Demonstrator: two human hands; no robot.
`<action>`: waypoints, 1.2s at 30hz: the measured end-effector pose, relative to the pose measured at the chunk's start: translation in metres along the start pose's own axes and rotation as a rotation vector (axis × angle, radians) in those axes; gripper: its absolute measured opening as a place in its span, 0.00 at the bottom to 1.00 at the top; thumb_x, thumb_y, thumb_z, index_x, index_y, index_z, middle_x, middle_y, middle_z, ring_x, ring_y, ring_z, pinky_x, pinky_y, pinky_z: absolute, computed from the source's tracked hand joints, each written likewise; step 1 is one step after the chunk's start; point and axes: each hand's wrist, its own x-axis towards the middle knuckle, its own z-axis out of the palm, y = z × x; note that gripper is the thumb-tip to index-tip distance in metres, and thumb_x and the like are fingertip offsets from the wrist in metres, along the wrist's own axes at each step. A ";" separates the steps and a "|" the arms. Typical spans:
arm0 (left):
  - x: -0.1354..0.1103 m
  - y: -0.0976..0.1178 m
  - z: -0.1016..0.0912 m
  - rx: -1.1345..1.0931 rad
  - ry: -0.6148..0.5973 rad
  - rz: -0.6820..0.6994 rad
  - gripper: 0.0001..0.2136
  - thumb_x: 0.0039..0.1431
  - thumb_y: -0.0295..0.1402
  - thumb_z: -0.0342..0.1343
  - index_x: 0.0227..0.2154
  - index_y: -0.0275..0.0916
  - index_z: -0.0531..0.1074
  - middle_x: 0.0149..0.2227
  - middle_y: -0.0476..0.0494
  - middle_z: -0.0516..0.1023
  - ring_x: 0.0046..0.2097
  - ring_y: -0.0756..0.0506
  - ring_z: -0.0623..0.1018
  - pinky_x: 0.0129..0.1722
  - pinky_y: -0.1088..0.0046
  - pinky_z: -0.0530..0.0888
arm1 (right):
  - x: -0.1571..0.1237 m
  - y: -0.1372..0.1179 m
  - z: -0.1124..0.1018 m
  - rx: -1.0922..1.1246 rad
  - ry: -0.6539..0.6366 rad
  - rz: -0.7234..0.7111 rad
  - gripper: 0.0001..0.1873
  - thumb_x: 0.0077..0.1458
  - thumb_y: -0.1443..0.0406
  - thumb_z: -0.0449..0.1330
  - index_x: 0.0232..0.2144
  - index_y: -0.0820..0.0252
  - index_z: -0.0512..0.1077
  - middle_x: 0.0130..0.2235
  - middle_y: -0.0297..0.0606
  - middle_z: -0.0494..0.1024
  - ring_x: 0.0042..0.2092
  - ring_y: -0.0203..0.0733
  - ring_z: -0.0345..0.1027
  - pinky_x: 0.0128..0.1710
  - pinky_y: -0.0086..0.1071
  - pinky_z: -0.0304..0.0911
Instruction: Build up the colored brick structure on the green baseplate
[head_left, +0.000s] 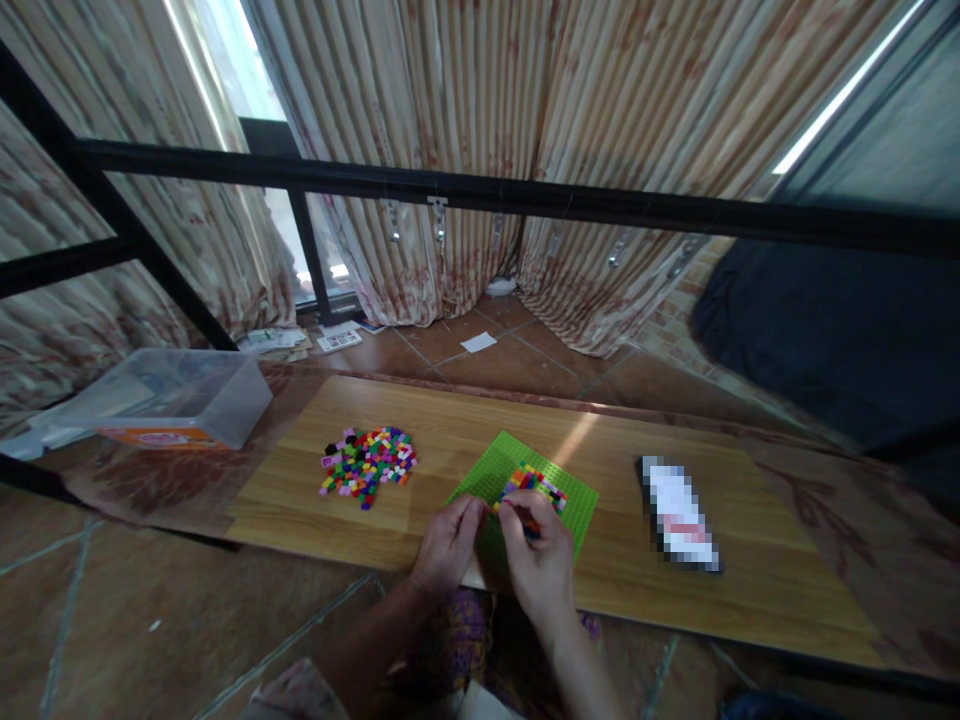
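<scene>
we see a green studded baseplate point(484, 465) in the frame's lower middle, bearing many-coloured bricks point(536, 476); at left sits a clear box point(238, 405) with an orange label point(161, 438), its contents unclear to us; our right hand point(544, 560), fingers point(531, 500) pinched, overhangs the bricks, our left hand point(448, 545) curls just left; we cannot tell what either grips

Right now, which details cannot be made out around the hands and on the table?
In the head view:
- Bare right hand: hides whatever it may pinch.
- Bare left hand: too small to tell whether it holds anything.
- Multicoloured plastic bricks on the green square baseplate: partly behind the right hand.
- Flat, dark-edged object: pixelated surface.
</scene>
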 end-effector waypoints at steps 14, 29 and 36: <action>0.001 0.004 0.002 0.032 -0.005 -0.002 0.19 0.65 0.44 0.43 0.26 0.38 0.69 0.24 0.50 0.66 0.29 0.49 0.67 0.30 0.76 0.63 | 0.001 0.018 -0.002 0.183 0.121 0.165 0.11 0.54 0.59 0.59 0.35 0.59 0.75 0.35 0.38 0.78 0.35 0.40 0.71 0.34 0.33 0.67; 0.001 0.004 0.003 0.022 0.017 -0.013 0.16 0.64 0.42 0.45 0.28 0.38 0.71 0.25 0.49 0.70 0.30 0.48 0.70 0.31 0.75 0.65 | 0.004 0.031 -0.022 0.100 0.168 0.127 0.12 0.55 0.58 0.59 0.38 0.57 0.78 0.42 0.43 0.79 0.44 0.44 0.72 0.46 0.42 0.67; 0.001 0.007 0.001 0.045 -0.002 0.006 0.16 0.65 0.41 0.44 0.27 0.38 0.70 0.25 0.49 0.69 0.31 0.49 0.69 0.32 0.75 0.64 | 0.007 0.034 -0.035 0.032 0.172 0.192 0.13 0.54 0.57 0.59 0.37 0.58 0.77 0.39 0.42 0.80 0.42 0.44 0.73 0.44 0.40 0.67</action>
